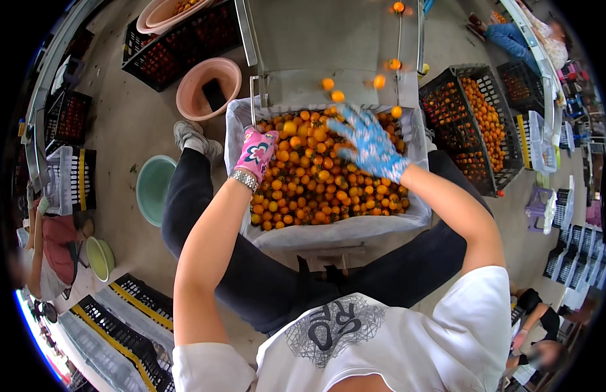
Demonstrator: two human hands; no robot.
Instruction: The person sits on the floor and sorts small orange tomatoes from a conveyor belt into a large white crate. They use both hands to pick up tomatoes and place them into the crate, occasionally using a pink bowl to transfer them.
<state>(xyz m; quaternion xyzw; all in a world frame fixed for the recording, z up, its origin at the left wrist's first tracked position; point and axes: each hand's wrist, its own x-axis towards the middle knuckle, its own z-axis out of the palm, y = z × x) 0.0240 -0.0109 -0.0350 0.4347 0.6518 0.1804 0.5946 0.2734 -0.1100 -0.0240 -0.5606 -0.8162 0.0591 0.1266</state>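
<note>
A crate with a white liner stands between my knees, filled with small orange cherry tomatoes, some with green stems. My left hand, in a pink flowered glove, is curled around the lower end of a thin metal rod at the crate's far left corner. Over the right part of the tomatoes, my right hand in a blue flowered glove spreads its fingers, holding nothing. Just beyond its fingertips, loose tomatoes lie or roll on the lower end of a grey chute. Some tomatoes look blurred.
A pink basin holding a dark phone and a green basin stand left. Black crates of tomatoes sit at right, more crates at upper left. Other people are around the edges. Lined crates lie behind left.
</note>
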